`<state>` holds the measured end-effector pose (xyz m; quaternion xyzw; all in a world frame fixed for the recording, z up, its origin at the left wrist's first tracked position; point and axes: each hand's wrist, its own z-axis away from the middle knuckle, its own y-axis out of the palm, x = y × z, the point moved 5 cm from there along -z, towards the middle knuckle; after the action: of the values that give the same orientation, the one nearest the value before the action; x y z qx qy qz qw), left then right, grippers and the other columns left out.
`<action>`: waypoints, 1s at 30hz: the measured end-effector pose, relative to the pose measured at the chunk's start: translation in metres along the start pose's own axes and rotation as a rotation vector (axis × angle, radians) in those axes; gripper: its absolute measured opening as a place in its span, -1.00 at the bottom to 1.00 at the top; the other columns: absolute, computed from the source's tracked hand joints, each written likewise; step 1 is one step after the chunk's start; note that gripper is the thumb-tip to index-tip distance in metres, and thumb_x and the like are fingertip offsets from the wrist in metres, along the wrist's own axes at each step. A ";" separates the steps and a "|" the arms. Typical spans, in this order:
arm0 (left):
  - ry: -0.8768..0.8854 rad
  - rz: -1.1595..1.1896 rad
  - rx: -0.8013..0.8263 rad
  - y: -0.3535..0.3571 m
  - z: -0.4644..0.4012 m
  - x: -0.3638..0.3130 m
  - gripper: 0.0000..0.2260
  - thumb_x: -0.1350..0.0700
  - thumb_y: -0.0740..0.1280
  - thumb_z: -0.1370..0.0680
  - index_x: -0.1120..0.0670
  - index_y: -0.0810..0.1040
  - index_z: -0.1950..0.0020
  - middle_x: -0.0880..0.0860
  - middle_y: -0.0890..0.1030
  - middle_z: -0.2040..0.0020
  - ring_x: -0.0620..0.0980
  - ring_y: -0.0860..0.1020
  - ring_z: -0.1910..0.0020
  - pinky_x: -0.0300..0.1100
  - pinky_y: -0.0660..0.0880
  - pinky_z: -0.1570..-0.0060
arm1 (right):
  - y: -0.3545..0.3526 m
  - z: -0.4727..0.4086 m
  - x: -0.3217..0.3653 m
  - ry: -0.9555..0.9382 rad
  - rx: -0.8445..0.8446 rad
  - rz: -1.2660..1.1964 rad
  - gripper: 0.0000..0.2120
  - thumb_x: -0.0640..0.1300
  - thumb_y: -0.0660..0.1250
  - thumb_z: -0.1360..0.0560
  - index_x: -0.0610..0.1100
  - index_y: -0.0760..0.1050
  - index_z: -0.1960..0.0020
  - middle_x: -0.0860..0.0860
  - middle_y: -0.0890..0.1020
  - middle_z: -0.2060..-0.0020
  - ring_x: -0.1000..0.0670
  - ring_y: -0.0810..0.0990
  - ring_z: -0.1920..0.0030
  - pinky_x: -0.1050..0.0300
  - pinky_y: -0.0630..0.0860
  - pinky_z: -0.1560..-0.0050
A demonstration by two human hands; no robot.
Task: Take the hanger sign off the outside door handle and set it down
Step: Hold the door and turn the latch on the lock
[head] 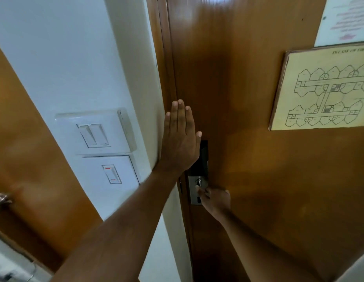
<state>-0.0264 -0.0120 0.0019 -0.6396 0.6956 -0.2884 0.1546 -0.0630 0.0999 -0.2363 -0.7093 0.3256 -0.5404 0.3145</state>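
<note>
I face the inside of a closed brown wooden door [248, 139]. My left hand [180, 139] lies flat against it near the latch edge, fingers straight and together, partly covering the black top of the lock plate [204, 153]. Lower down, my right hand [214, 199] is closed around the inside door handle [198, 182] on the metal plate; only a bit of the lever shows. The hanger sign and the outside handle are hidden behind the door.
White wall switches [95, 135] and a single switch [111, 174] sit on the white wall left of the door frame. A yellowed fire-escape plan [323, 88] and a white notice [344, 19] hang on the door. Another wooden door with a metal handle [1, 200] is at far left.
</note>
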 end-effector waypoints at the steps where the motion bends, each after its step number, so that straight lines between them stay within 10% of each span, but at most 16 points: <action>1: -0.002 0.002 -0.002 0.001 0.000 0.000 -0.40 -0.10 -0.09 -0.66 0.29 0.03 -0.57 0.33 0.10 -0.59 0.27 0.03 -0.60 0.15 0.03 -0.57 | 0.000 0.002 0.000 -0.010 -0.006 0.009 -0.41 0.37 0.04 -0.57 -0.01 0.32 0.45 0.11 0.38 0.57 0.12 0.41 0.49 0.05 0.41 -0.04; 30: 0.072 -0.014 -0.183 -0.034 0.058 -0.019 -0.41 -0.02 0.05 -0.67 0.28 -0.04 -0.58 0.31 -0.03 -0.59 0.24 -0.10 -0.61 0.12 -0.12 -0.59 | -0.035 0.131 -0.006 -0.207 -0.179 -0.047 -0.45 0.37 0.13 -0.54 0.04 0.23 0.47 0.15 0.23 0.62 0.21 0.23 0.58 0.08 0.45 0.05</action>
<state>0.0375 -0.0059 -0.0259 -0.6453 0.7196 -0.2474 0.0683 0.0677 0.1376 -0.2398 -0.7940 0.3216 -0.4401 0.2691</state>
